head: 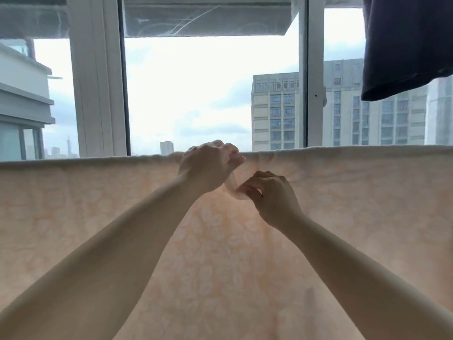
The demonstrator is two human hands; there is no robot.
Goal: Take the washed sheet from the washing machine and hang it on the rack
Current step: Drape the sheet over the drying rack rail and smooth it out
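Under both hands, left hand (208, 165) and right hand (272, 196), pinched sheet (98, 204).

Rack: I can't see it; it is hidden under the fold running across mid-frame.
On it: I see the pale floral sheet (98, 217) draped over, filling the lower frame.

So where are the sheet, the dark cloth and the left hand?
sheet (98, 204), head view, on its patterned front.
dark cloth (404, 45), head view, on its hanging middle.
left hand (208, 165), head view, on its back.
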